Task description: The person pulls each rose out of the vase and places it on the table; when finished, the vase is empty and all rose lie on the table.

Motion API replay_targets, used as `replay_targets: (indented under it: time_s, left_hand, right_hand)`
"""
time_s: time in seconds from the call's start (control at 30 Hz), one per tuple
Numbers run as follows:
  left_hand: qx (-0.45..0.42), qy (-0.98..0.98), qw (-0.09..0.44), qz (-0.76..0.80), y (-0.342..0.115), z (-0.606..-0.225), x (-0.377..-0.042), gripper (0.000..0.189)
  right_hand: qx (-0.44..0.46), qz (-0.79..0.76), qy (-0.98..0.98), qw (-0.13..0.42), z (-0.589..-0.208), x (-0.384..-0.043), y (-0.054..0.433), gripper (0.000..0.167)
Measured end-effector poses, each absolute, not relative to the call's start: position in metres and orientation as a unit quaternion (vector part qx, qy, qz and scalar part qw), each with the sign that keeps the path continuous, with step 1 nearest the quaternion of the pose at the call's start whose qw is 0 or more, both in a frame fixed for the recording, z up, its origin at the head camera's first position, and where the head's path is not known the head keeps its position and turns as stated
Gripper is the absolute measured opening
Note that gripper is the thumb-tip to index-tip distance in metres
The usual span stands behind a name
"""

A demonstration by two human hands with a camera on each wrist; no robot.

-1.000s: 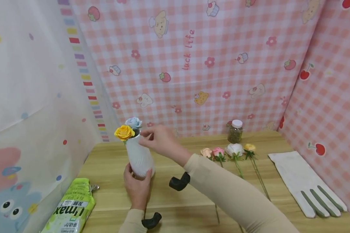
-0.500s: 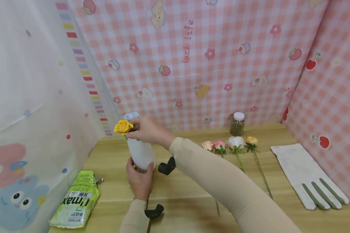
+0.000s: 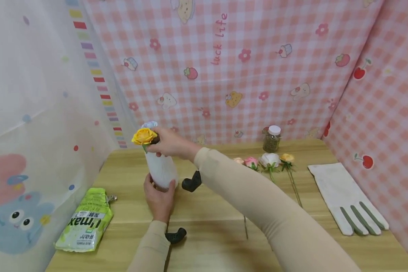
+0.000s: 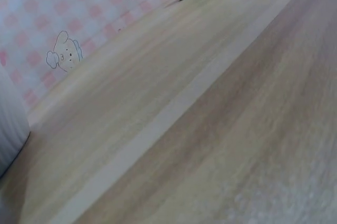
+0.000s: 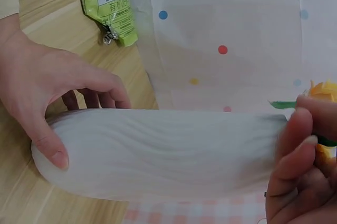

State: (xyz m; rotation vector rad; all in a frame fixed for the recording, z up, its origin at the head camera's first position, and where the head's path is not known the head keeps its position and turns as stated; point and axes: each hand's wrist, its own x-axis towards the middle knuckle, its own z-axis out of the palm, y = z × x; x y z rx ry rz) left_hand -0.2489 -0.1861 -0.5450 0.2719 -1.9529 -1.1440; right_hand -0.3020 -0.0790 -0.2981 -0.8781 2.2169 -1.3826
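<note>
A white ribbed vase (image 3: 161, 170) stands left of centre on the table. My left hand (image 3: 159, 200) grips it low down, thumb on one side and fingers on the other. At the vase's mouth, my right hand (image 3: 175, 143) pinches the yellow rose (image 3: 144, 136) just below its bloom. A pale blue rose (image 3: 149, 124) sits behind it in the vase, partly covered. The right wrist view shows the vase (image 5: 158, 153) sideways, with green and yellow bits of the rose beside my right fingers; the stem is mostly hidden. Only the vase's edge (image 4: 9, 118) enters the left wrist view.
Right of the vase lie a peach rose (image 3: 238, 160), a pink rose (image 3: 251, 162), a white rose (image 3: 269, 160) and a yellow-orange rose (image 3: 287, 158). Behind them stands a lidded jar (image 3: 272, 139). A glove (image 3: 340, 196) lies far right, a green clipped bag (image 3: 85, 223) left.
My right hand has moved left from the right side of the vase's mouth to the yellow rose. My left hand keeps its grip on the vase. The head view has shifted slightly.
</note>
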Motion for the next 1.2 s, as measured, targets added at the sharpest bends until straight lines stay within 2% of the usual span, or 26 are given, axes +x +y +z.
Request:
replay_targets:
  time_s: [0.27,0.43,0.67,0.9,1.03,1.2]
  left_hand:
    - [0.102,-0.778,0.418,-0.458,-0.1882,-0.5466,-0.2514,0.083]
    - [0.103,-0.776,0.417,-0.463,-0.1887,-0.5461,-0.2489,0.082]
    - [0.105,-0.778,0.418,-0.458,-0.188,-0.5467,-0.2485,0.082]
    - [0.104,-0.776,0.417,-0.462,-0.1874,-0.5469,-0.2482,0.081]
    - [0.102,-0.779,0.413,-0.461,-0.1871,-0.547,-0.2486,0.082]
    - [0.101,-0.782,0.415,-0.453,-0.1877,-0.5465,-0.2492,0.082]
  right_hand:
    - [-0.282,-0.459,0.831,0.14,-0.2993,-0.3075,-0.0796,0.021]
    - [-0.299,-0.419,0.849,0.119,-0.2997,-0.31,-0.0792,0.017]
    - [-0.318,-0.379,0.865,0.087,-0.2999,-0.3099,-0.0788,0.018]
    - [-0.297,-0.467,0.826,0.111,-0.302,-0.3063,-0.0771,0.028]
    - [-0.285,-0.487,0.82,0.094,-0.3014,-0.3041,-0.076,0.035]
    - [-0.288,-0.446,0.844,0.074,-0.3003,-0.3042,-0.0757,0.025]
